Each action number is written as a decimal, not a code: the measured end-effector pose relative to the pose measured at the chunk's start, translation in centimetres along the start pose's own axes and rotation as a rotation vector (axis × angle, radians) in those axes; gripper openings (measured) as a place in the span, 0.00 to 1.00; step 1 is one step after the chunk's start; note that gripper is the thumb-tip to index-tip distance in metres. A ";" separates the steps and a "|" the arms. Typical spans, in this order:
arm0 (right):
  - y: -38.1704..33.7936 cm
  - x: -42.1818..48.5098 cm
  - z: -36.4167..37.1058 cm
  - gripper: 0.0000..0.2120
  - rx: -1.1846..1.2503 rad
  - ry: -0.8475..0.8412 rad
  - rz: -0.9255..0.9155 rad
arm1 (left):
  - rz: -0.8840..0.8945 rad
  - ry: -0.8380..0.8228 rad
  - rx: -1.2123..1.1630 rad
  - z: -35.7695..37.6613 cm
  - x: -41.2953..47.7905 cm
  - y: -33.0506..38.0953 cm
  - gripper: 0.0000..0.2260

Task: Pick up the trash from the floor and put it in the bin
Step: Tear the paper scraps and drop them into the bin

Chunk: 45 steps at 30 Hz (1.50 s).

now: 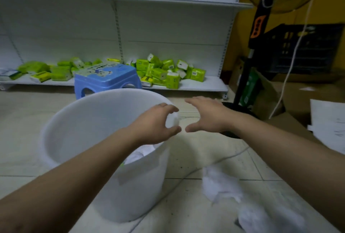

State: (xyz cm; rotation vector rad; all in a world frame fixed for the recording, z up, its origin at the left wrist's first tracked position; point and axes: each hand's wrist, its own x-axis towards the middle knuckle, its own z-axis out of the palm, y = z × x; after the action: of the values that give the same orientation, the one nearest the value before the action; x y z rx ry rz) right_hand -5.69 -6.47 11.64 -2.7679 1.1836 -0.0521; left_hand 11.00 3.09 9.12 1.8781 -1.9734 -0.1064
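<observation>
My left hand (155, 126) has its fingers and thumb curled round a small white wad of paper (172, 120), held in the air right at the 3 o'clock edge of the white bin (89, 120). A little crumpled paper (138, 154) already lies inside the bin, near its 5 o'clock wall, and a blue stool (106, 78) stands behind the bin at 12 o'clock. Just beside the wad, at its 3 o'clock, my right hand (207, 115) hovers with fingers spread and nothing in it, thumb near the left thumb but apart. I judge this as the drop step: the wad needs carrying a touch toward 9 o'clock so it clears the rim, then the fingers let go. More work waits on the tiles: a loose tissue (220, 186) at the bin's 4 o'clock and a second crumpled tissue (261, 216) further out toward 5 o'clock.
</observation>
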 end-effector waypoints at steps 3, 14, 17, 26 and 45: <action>4.3 -3.0 0.2 0.46 0.016 -0.023 0.098 | 0.092 -0.079 0.000 3.1 1.8 4.1 0.27; 18.8 -16.0 12.4 0.42 0.233 -0.235 0.340 | -0.007 -0.384 -0.122 22.0 0.9 14.7 0.28; 21.3 -18.9 17.6 0.40 0.295 -0.291 0.431 | -0.008 -0.464 -0.103 27.1 -1.2 15.9 0.26; 26.8 -25.6 26.5 0.12 0.358 -0.316 0.584 | -0.073 -0.627 -0.057 36.7 -4.6 18.2 0.31; 24.3 -24.3 30.6 0.13 0.674 0.068 0.725 | -0.148 -0.335 -0.090 38.5 -3.8 15.8 0.07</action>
State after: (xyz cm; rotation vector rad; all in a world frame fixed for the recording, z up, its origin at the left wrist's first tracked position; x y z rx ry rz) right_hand -37.38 -2.26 -21.48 -1.6815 1.7134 -0.3867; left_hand -17.01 -0.45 -21.72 2.0510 -1.9928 -0.5770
